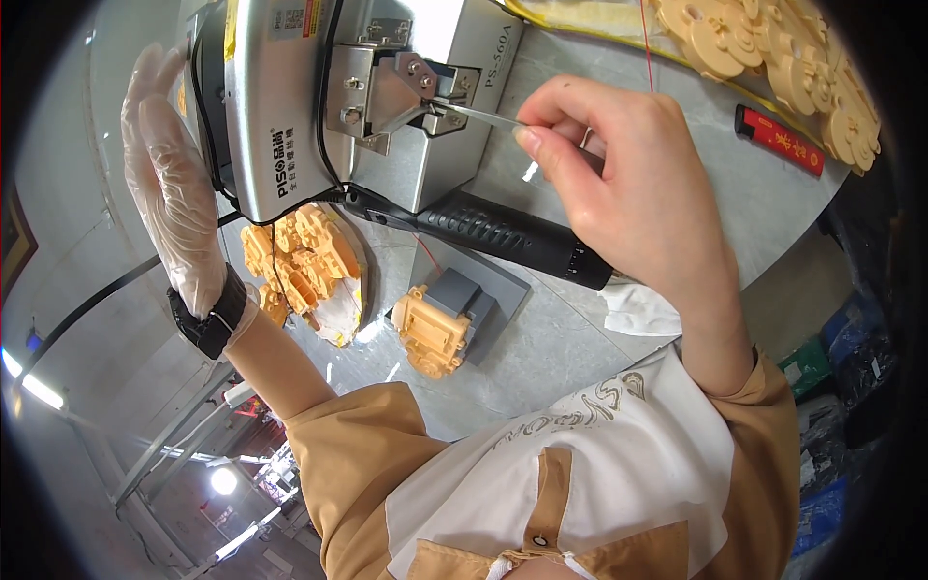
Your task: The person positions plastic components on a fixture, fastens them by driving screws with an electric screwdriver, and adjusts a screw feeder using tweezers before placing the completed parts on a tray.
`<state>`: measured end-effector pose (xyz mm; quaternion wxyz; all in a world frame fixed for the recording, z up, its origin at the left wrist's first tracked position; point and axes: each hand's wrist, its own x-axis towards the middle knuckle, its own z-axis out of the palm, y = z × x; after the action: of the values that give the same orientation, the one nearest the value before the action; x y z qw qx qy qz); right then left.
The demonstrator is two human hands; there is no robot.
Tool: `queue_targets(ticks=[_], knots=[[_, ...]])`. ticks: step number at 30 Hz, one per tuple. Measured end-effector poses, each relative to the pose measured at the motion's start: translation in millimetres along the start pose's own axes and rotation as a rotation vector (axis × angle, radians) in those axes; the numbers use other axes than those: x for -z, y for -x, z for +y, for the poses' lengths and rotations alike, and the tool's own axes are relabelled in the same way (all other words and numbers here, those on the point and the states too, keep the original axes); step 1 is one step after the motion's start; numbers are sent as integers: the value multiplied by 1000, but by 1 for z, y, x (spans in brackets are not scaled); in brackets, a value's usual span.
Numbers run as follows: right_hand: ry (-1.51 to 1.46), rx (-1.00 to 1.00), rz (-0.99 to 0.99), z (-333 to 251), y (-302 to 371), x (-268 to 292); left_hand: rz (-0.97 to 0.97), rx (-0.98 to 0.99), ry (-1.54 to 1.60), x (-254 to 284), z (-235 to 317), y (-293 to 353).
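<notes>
My right hand (pixel 619 164) is bare and pinches a thin, tapered silvery tool (pixel 493 118). The tool's tip reaches the metal bracket (pixel 401 87) at the mouth of a silver box-shaped screw feeder (pixel 280 116). My left hand (pixel 174 184) wears a clear plastic glove, and a black watch (pixel 215 314) is on that wrist. Its fingers are stretched out alongside the feeder's left side; whether they touch it I cannot tell. Just below my right hand lies a black electric screwdriver (pixel 507 232). Nearer to me, an orange plastic part (pixel 428 332) rests against a dark grey block fixture (pixel 459 300).
Several orange parts (pixel 304 251) are heaped in a container at left. More flat orange parts (pixel 773 58) sit in a yellow-edged tray at the far right, beside a red lighter (pixel 779 140). A white cloth (pixel 638 309) lies below my right wrist. Black cables (pixel 329 97) run over the feeder.
</notes>
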<state>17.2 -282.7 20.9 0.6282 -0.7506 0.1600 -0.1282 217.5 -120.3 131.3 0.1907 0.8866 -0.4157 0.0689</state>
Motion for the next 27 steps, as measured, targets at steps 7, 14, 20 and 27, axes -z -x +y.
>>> queue_targets(ticks=[7,14,20,27], knots=[[-27,55,22,6,0,-3,8,7,33,-1,1,0],[-70,42,23,3,1,2,-6,34,48,-1,2,0],[65,30,0,-3,8,10,8,15,50,-1,-1,0],[85,44,21,-4,7,6,-4,27,42,-1,0,0]])
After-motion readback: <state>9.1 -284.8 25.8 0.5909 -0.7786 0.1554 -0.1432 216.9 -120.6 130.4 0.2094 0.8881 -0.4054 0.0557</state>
